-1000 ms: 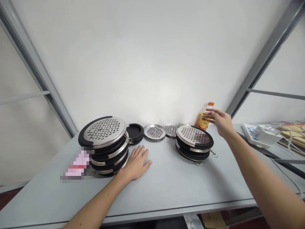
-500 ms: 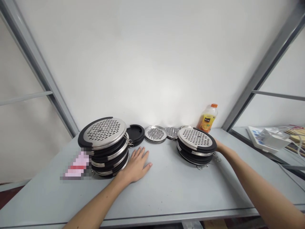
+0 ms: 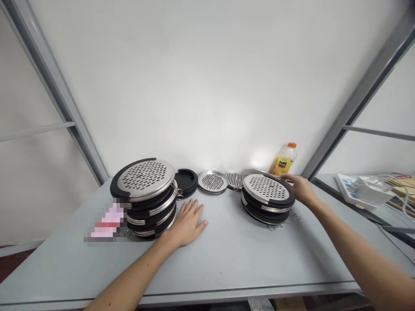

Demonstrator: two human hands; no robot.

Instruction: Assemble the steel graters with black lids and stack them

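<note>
Right hand (image 3: pixel 302 190) at the far right side of the right stack of round perforated silver-metal plates with black rims (image 3: pixel 267 188); its fingers are pinched on the end of a thin silver-metal disc (image 3: pixel 267 173), seen nearly edge-on and tilted just behind that stack, lower part hidden by it. Left hand (image 3: pixel 186 226) palm down on the pale grey table (image 3: pixel 223 255), fingers extended and slightly spread, holding nothing; it lies just beside the taller left stack of similar black-rimmed, perforated metal plates (image 3: pixel 149 179). Wire rings (image 3: pixel 271 227) project from the right stack at table level. Along the white wall (image 3: pixel 207 86), between the stacks, left to right: a round black dished piece (image 3: pixel 185 181), a round silver plate with a perforated centre (image 3: pixel 212 182), a round silver plate with parallel slots (image 3: pixel 234 180). A clear plastic bottle with orange cap and yellow label (image 3: pixel 285 160) stands behind the right hand, near the wall. A pixelated pink-and-red item (image 3: pixel 106 222) lies left of the left stack; identity cannot be read. Far right, past a grey metal post (image 3: pixel 350 116): a white box-shaped object (image 3: pixel 374 190) and pale cables (image 3: pixel 405 196).
</note>
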